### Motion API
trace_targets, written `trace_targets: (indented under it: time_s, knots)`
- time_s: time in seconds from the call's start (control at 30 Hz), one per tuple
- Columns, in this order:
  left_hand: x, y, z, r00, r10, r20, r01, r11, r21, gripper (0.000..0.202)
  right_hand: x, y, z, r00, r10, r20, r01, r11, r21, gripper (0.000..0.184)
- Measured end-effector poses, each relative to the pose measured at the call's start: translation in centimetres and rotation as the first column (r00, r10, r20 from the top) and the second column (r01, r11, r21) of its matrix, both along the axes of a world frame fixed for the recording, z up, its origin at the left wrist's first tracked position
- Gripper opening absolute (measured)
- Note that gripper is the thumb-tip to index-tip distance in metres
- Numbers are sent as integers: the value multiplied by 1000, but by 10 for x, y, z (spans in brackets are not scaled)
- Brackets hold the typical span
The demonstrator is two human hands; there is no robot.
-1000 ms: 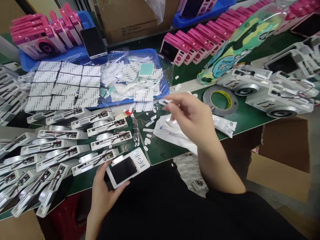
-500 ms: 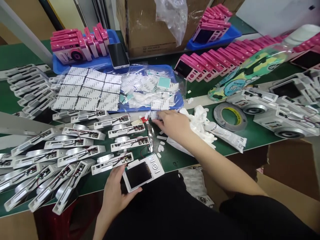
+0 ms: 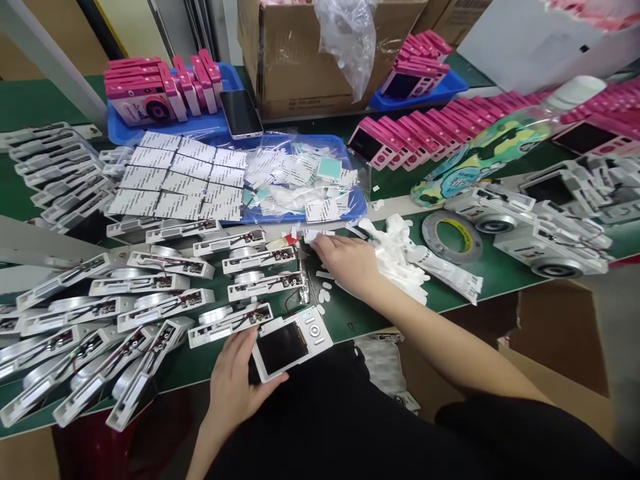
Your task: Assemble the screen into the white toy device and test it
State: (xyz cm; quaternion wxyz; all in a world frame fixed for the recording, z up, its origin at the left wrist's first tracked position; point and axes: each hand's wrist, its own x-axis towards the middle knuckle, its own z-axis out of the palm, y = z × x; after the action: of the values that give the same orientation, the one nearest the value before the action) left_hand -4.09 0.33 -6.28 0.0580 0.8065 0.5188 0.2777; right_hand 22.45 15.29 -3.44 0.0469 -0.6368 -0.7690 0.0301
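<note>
My left hand (image 3: pixel 234 377) is wrapped round the lower left end of a white toy camera (image 3: pixel 320 333), whose dark screen and button pad face up. The camera sits tilted at the table's front edge, by my body. My right hand (image 3: pixel 347 263) reaches to the middle of the table, fingers bunched at a small white piece (image 3: pixel 313 235) in front of the tray. Whatever lies between those fingertips is hidden. Left of that hand are a silvery metal tool (image 3: pixel 304 283) and small white oval pads (image 3: pixel 325 293); on its right is a crumpled heap of white material (image 3: pixel 400 257).
Rows of open white camera bodies (image 3: pixel 155 283) with bare wiring cover the left. A blue tray (image 3: pixel 295 217) holds printed label sheets (image 3: pixel 185 177). Rightward are a roll of tape (image 3: pixel 453 237), a camouflage-patterned bottle (image 3: pixel 485 157) and pink cameras (image 3: pixel 425 137). A cardboard box (image 3: pixel 300 67) stands behind.
The view has shifted slightly. My right hand stays by the small white pieces, its fingers drawn closer together. My left hand keeps the camera in nearly the same place.
</note>
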Motion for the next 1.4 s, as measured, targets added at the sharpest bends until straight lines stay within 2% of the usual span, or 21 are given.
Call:
trace_targets:
  time_s: [0.2,0.4,0.57,0.67,0.77,0.87,0.97,1.03,1.23,1.33,1.4]
  knots:
    - [0,-2,-3,1000,10,10,-10,1000,-12,64,13,-6,35,991,-44,-127,58,993,105,38]
    - [0,-4,-7,999,23,28,-22,999,-34,65,26,12,63,947,-68,-313,110,987,116,31]
    - [0,-4,-8,999,36,19,-35,999,-26,62,31,52,71,900,-48,-434,111,986,121,29]
    - [0,-4,-7,999,37,11,-37,999,-26,63,34,89,74,881,-38,-472,148,969,197,31]
    - [1,-4,-7,999,42,11,-42,999,-30,64,34,122,78,884,-64,-463,197,949,245,44]
    - [2,-4,-7,999,50,13,-49,998,-31,65,32,137,82,910,-67,-410,187,948,259,41]
    - [2,-5,-8,998,61,8,-61,998,-33,64,31,135,81,918,-73,-390,198,936,290,29]
    - [2,-5,-9,998,63,2,-63,997,-36,64,32,132,77,921,-86,-379,200,941,274,29]
    - [1,-5,-11,998,54,-15,-54,998,-35,65,24,127,63,974,-115,-197,152,971,184,50]
    - [2,-5,-11,998,62,-16,-62,998,-31,66,20,98,68,988,-22,-151,46,987,154,43]
    - [2,-5,-11,998,64,-17,-64,998,-24,67,21,68,71,982,93,-162,-83,994,69,30]
